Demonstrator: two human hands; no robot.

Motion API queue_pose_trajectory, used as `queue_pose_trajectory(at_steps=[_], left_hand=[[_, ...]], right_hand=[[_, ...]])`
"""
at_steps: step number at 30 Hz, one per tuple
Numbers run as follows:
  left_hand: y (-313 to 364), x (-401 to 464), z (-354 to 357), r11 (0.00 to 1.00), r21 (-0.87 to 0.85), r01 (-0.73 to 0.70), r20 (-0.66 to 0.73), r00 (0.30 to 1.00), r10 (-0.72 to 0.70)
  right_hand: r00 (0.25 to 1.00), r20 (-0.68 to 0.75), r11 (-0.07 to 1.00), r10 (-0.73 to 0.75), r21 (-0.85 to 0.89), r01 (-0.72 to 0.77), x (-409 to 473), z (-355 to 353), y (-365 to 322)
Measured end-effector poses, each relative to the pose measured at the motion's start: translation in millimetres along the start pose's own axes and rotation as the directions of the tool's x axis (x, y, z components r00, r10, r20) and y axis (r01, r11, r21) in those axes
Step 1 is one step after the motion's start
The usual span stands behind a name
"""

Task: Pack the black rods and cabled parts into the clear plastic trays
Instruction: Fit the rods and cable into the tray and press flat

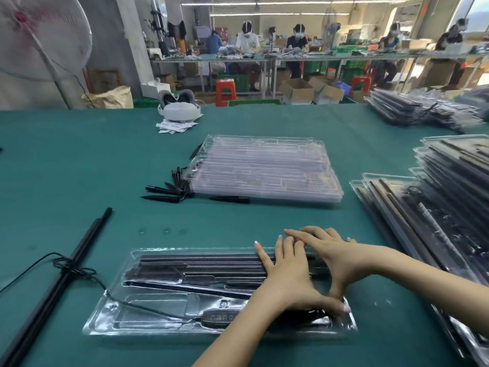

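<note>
The clear tray lies on the green surface, black rods seated inside. We press our left hand and right hand, fingers flat, gripping nothing, onto its right end.

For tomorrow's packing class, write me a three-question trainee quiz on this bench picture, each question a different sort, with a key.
1. True or false: both hands press flat on the near tray.
2. The stack of empty trays lies: A) beyond the near tray B) on the stool C) under the fan.
3. What is wound round the loose rods at left?

Key: 1 true: left hand, right hand. 2 A. 3 a black cable.
</note>
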State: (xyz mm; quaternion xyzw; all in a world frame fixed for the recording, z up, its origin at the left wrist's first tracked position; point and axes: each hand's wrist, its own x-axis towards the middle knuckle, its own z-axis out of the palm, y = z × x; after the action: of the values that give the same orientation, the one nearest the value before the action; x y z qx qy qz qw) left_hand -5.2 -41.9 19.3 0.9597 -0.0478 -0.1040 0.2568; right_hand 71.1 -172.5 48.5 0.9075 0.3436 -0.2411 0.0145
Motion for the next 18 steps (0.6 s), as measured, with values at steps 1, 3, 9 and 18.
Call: queue_pose_trajectory(at_steps=[1,3,9,18], left_hand=[[-3.6,-3.7,-4.5,0.997,-0.075,-0.028,-0.022,0.999,0.026],[-16.9,-13.8,-18.4,0.972,-0.220,-0.086,-0.104,0.993,0.064],[-98.4,-62.2,-63.7,0.996,0.088,-0.034,-0.326,0.943,0.061],[-132.2,-87.7,-43.2,0.936,0.322,0.144,-0.242,0.968,-0.066]], right_hand=[[1.000,-0.012,1.000,-0.011,0.006,0.011,-1.3,0.2,2.3],[0.999,-0.016,0.999,-0.034,0.028,0.034,-3.7,0.3,6.9],[0.990,0.003,0.905,-0.143,0.404,0.130,-16.2,-12.3,2.2],[0.944,-0.322,0.997,-0.067,0.012,0.075,6.8,53.2,-96.0]])
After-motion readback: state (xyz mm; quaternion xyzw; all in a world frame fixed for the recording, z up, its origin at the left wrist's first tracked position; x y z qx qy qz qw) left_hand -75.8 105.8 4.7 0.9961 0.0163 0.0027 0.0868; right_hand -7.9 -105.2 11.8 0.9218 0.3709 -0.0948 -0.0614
